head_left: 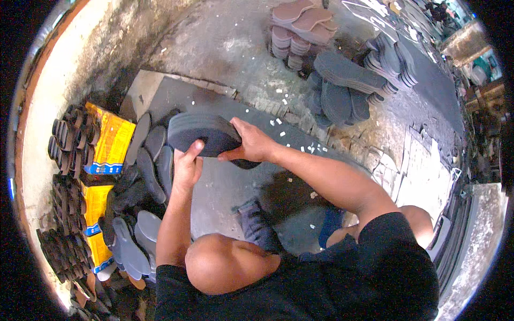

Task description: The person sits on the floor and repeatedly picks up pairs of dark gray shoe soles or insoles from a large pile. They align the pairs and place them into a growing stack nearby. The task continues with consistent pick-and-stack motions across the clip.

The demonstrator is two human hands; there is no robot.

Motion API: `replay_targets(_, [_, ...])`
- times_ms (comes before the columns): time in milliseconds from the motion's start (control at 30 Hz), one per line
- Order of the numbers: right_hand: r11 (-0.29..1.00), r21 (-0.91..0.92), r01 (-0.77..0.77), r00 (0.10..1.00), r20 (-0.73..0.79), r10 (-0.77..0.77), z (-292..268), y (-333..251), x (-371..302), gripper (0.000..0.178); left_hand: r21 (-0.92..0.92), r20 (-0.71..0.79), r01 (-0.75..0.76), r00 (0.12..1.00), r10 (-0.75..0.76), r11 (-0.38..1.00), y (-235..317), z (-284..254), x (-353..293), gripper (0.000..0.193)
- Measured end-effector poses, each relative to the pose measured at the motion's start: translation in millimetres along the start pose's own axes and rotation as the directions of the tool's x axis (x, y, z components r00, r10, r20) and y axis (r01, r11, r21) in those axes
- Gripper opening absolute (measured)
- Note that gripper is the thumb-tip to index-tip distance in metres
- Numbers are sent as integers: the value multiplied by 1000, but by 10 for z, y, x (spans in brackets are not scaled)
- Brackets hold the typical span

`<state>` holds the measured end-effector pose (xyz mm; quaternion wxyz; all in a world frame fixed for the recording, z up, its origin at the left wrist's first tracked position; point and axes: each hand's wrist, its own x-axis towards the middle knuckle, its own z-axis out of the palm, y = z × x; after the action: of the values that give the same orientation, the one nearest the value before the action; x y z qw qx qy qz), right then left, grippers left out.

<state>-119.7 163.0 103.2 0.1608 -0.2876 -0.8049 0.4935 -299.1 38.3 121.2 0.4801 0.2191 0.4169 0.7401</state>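
Note:
A thick stack of dark grey foam shoe soles [201, 127] is held up in front of me, tilted, over the grey sheet. My left hand [187, 167] grips its near left side, with the thumb pressed on the dark face and the other fingers mostly hidden. My right hand [249, 140] is closed round the right part of the stack, thumb below and fingers on top. Just left of the stack, several loose dark soles [151, 174] lie overlapping on the floor.
Brown soles [302, 24] and dark grey soles [342, 72] stand in piles at the far right. Yellow and blue packages [111, 140] and rows of dark sandals [72, 136] line the left wall. Grey soles [128, 249] lie near left. White scraps [278, 122] dot the floor.

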Motion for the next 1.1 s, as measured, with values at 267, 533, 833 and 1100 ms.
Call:
replay_targets(267, [970,-135,202,962,215,-170,-2126,-803,-148,75,782,454,-231,847,-276,579,396,1657,604,73])
replay_targets(533, [799,581,-153,797,-406,447,-3431,584,-1712,53,866,430,37,454,-781,499,-342,2562,1259,92])
replay_targets(833, [501,862,-84,614,-351,707,-3244,1877,-1933,43,562,262,495,654,-710,663,-1931,2391,1628,43])
replay_targets(1100, [588,730,-349,548,-351,760,-3394,2079,-1936,66,776,223,184,816,-534,604,-1570,2199,1527,91])
